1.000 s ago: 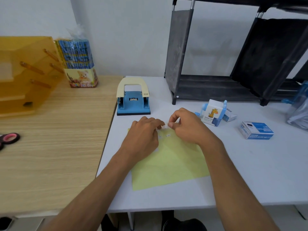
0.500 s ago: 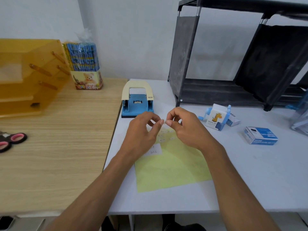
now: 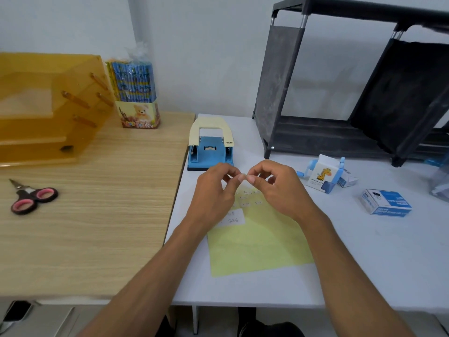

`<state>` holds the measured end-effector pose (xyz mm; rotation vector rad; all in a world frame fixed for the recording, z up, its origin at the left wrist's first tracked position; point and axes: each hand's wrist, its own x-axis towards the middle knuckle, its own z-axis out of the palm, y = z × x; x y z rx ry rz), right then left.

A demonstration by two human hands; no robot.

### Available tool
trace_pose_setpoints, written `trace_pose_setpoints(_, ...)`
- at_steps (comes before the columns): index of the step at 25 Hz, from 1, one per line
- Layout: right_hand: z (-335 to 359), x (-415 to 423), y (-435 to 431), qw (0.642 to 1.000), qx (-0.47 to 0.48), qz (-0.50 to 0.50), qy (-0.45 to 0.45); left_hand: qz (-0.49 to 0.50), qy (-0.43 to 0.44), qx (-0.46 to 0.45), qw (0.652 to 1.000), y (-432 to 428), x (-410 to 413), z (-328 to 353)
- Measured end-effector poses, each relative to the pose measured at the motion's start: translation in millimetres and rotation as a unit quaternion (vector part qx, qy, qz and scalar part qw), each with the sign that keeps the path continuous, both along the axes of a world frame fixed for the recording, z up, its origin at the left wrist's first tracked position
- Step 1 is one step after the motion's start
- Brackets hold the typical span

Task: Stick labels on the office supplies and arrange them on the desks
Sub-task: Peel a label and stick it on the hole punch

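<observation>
Hands meet in the air above the far end of a yellow label sheet (image 3: 262,244) that lies flat near the white desk's (image 3: 364,251) left edge. The left hand (image 3: 213,190) and the right hand (image 3: 279,188) each have thumb and forefinger curled into a pinch, and their tips touch on a tiny pale label (image 3: 245,177), barely visible; which hand bears it more I cannot tell. Under the hands the sheet carries rows of small labels, and a larger white sticker (image 3: 232,218) with handwriting reading "236" sits near its left side.

A blue and cream hole punch (image 3: 211,147) stands beyond the hands, near the white desk's far-left corner. Towards the right edge are a blue and white pencil sharpener (image 3: 322,176) with a giraffe print, a small box (image 3: 348,181) touching it behind, and, apart from both, a blue box of binder clips (image 3: 386,201). A black rack (image 3: 340,93) occupies the far edge.

The wooden desk (image 3: 97,227) adjoins on the left. On it, pink-handled scissors (image 3: 31,197) lie near the left edge, an amber organiser (image 3: 48,108) fills the far-left corner, and a wrapped pack of pencils (image 3: 137,93) stands upright just beside it at the far edge.
</observation>
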<state>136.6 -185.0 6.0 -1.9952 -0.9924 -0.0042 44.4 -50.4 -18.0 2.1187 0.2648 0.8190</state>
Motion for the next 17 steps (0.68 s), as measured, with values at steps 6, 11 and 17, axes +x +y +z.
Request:
trace_pose_setpoints(6,-4.6,-0.5,9.2,0.994,0.049,-0.053,0.085,0.046,-0.039,-0.098,0.993,13.4,2.0,6.6)
trace_pose_setpoints(11,12.0,2.6,47.2,0.987,0.075,-0.051,0.136,0.119,-0.075,-0.078,0.987,71.2,22.1,45.5)
trace_pose_setpoints(17,23.2,17.5,108.7,0.978,0.126,-0.152,0.067,0.056,0.105,-0.188,0.975,122.3,56.3,52.1)
